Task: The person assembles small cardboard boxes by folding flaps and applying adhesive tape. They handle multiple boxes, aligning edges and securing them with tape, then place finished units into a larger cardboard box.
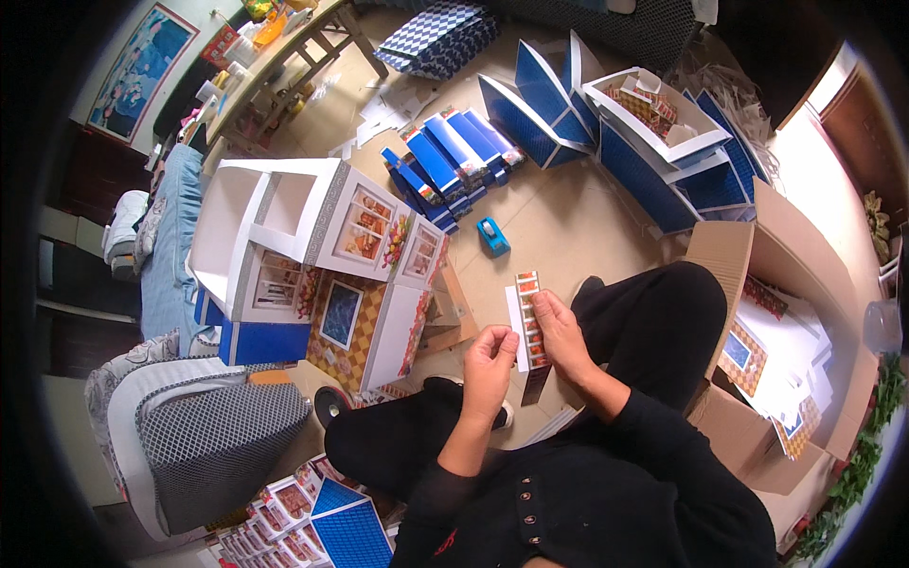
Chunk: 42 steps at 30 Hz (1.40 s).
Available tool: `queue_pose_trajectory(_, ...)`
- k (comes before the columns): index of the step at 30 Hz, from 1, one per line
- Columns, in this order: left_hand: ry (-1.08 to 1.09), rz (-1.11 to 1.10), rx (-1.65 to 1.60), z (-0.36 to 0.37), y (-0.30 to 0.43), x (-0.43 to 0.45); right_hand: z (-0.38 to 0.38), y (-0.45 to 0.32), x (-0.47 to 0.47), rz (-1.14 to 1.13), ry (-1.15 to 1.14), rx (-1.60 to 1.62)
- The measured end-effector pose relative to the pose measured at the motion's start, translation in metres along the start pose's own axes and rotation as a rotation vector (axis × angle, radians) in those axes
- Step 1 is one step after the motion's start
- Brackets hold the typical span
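Observation:
Between my hands is a narrow printed card strip [529, 319] with orange-and-white squares and a plain white flap along its left side. My right hand [561, 330] grips its right side, thumb on the printed face. At the white flap's left edge, my left hand [490, 358] pinches with thumb and forefinger. Beyond the strip, a blue tape dispenser [493, 236] sits on the tiled floor. To the left stands a large paper model house [284, 227] with printed windows and a blue base. Folded blue-and-white card pieces [454, 156] lie beyond the dispenser.
An open cardboard box [717, 284] of printed sheets [781, 348] stands at my right. Blue folded roof pieces [547, 106] and a white tray of parts [657, 117] are further off. A patterned chair [220, 433] and stacked printed card [284, 525] are at lower left.

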State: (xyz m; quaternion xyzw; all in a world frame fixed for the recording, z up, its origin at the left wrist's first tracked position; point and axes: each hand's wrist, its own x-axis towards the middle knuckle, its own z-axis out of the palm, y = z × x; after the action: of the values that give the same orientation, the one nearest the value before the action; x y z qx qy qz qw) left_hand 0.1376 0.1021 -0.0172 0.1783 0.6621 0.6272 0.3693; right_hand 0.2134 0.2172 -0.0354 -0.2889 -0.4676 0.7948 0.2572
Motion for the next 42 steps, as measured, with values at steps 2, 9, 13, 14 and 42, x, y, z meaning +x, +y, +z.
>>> queue_pose_trajectory(2, 0.029, 0.034, -0.033, 0.008, 0.001, 0.000, 0.002, 0.002, -0.002, 0.003, 0.044, -0.001)
queue_pose_trajectory(9, 0.205, 0.152, -0.102, 0.025, 0.002, 0.013, 0.014, -0.009, -0.010, -0.075, 0.132, -0.110)
queue_pose_trajectory(13, 0.233, 0.166, -0.090, 0.031, 0.010, 0.020, 0.015, -0.007, -0.013, -0.104, 0.096, -0.100)
queue_pose_trajectory(14, 0.228, 0.171, -0.084, 0.033, 0.011, 0.022, 0.015, -0.005, -0.013, -0.109, 0.080, -0.083)
queue_pose_trajectory(42, 0.147, 0.160, 0.188, 0.040, 0.008, -0.002, 0.008, 0.016, 0.008, -0.245, 0.260, -0.103)
